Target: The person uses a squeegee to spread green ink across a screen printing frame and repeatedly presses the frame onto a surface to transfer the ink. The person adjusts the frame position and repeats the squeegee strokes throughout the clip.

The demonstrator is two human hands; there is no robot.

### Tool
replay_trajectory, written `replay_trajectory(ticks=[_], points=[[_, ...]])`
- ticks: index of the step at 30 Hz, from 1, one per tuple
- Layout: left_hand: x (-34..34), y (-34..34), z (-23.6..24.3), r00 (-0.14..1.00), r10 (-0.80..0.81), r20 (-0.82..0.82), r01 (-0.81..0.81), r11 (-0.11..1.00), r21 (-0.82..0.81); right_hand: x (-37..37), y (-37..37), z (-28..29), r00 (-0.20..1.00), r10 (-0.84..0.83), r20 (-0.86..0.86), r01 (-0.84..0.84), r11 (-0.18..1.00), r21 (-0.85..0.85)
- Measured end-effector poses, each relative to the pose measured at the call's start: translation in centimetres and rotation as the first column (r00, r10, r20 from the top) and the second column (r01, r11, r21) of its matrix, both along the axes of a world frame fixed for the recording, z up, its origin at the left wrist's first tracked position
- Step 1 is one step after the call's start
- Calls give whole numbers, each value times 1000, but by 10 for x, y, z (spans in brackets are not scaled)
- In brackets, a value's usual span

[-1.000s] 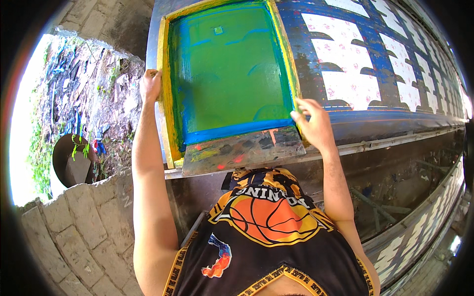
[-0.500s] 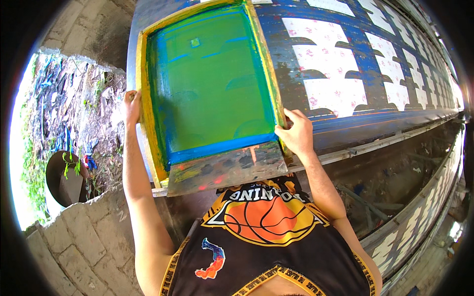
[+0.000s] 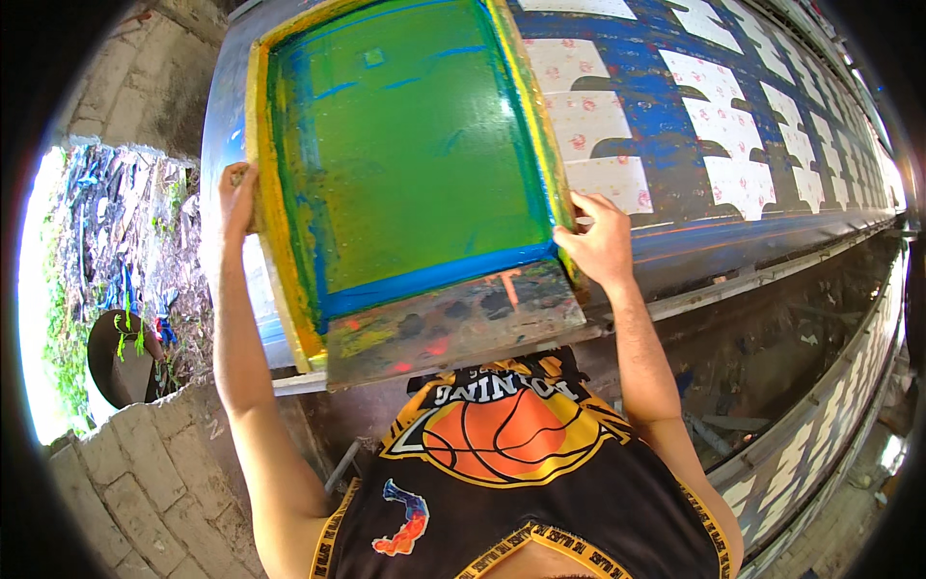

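Note:
A screen frame (image 3: 260, 116) with a green mesh, blue-edged inside and yellow-stained wood around it, lies on the long dark table (image 3: 675, 241). A paint-spotted board (image 3: 424, 338) runs along its near end. My left hand (image 3: 237, 198) has its fingers curled on the frame's left side. My right hand (image 3: 593, 236) grips the right side near the near corner, thumb on the inner edge and fingers over the wood. Rows of white pieces (image 3: 733, 183) with small pink flowers and curved cut-outs lie on the table to the right, some beside the frame.
A metal rail (image 3: 714, 289) runs along the table's near edge over a dark trough. On the left are a broken concrete wall (image 3: 125, 96), a littered slope outside with plants, a dark round opening (image 3: 121, 357) and brick paving (image 3: 145, 482).
The frame and both hands sit further left in view than a second ago, and the frame appears slightly more tilted. My right fingers have closed onto the frame's side.

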State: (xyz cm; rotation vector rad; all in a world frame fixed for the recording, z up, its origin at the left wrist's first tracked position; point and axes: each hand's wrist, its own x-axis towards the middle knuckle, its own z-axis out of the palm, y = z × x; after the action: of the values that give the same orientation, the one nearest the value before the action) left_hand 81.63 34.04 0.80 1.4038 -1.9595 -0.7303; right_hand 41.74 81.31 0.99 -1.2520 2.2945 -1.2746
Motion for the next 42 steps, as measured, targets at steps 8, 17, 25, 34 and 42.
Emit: replay_trajectory(ticks=[8,17,25,34,42], points=[[-182,124,-21,1000,29,4,-29,1000,2,-167,101,-30,995,-66,81,61,996,64],[-230,163,-39,997,35,63,-27,992,-122,-216,150,-38,996,-3,85,-5,996,94],[-244,171,-40,963,93,252,-84,995,-47,-211,158,-50,988,-45,148,30,994,105],[-246,171,-50,948,49,314,-32,998,-57,-172,152,-8,972,-1,-235,34,990,138],[-250,175,-46,957,31,289,-10,997,-71,-60,144,35,620,783,-51,-725,596,345]])
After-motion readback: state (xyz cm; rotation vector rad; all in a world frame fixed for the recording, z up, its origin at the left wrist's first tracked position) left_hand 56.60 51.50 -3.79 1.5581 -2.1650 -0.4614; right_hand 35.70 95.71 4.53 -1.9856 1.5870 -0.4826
